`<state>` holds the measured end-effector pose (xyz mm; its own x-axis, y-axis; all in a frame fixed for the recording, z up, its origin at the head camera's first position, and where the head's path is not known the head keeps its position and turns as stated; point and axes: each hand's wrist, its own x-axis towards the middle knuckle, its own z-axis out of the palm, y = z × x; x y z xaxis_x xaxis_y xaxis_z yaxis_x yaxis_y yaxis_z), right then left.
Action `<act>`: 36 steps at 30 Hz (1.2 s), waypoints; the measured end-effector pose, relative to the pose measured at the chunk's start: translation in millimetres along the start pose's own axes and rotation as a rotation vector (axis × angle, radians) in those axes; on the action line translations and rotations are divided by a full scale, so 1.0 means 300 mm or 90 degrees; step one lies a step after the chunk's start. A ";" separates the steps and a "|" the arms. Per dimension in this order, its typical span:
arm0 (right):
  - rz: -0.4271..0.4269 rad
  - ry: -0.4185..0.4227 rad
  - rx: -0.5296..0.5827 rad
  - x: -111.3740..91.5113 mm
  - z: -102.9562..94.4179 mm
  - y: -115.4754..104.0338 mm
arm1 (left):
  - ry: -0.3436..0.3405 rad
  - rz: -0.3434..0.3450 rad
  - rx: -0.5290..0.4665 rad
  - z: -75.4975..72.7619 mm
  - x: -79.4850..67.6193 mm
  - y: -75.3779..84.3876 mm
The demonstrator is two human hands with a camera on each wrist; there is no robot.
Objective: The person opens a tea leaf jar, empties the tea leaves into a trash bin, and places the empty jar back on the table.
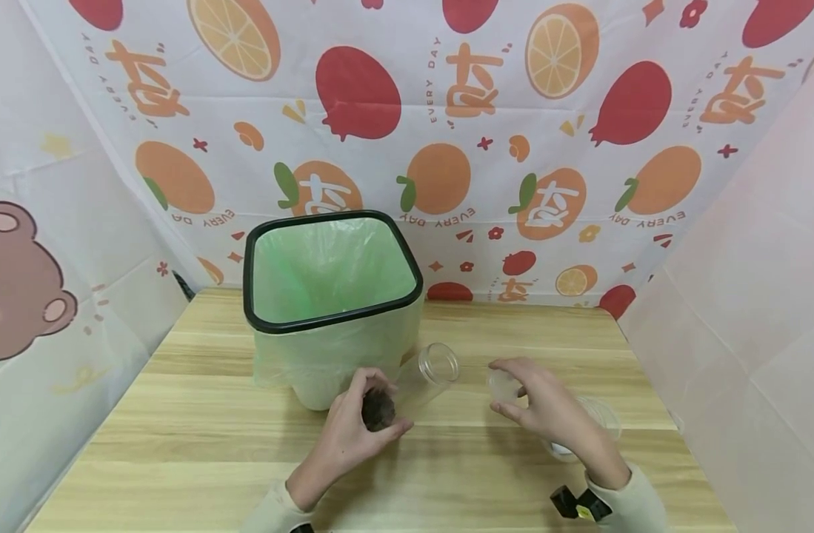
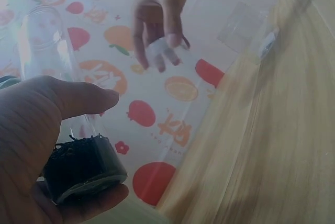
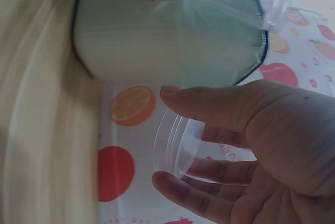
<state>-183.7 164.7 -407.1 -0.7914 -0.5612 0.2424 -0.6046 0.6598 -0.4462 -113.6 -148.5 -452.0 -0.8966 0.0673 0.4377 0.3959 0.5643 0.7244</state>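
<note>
A clear, tall jar (image 1: 416,386), open-mouthed, leans in the left hand (image 1: 355,422), dark, stringy contents (image 2: 78,164) gathered at its base. Well apart from its mouth, a round translucent lid (image 3: 178,140) sits between the right hand's (image 1: 543,403) fingertips.

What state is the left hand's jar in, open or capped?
Open: the jar has a bare mouth, and the right hand holds a clear lid apart.
</note>
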 end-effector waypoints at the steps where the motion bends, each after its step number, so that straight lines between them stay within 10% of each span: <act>1: 0.002 -0.003 -0.008 -0.001 0.007 0.003 | 0.001 0.002 0.000 0.000 0.000 -0.001; 36: 0.087 -0.093 -0.100 -0.053 0.174 0.050 | 0.006 0.015 0.002 -0.022 -0.023 0.002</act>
<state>-175.4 157.3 -462.5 -0.8520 -0.5205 0.0570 -0.5090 0.7977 -0.3234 -105.9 -154.1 -451.3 -0.8850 0.0737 0.4598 0.4169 0.5655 0.7116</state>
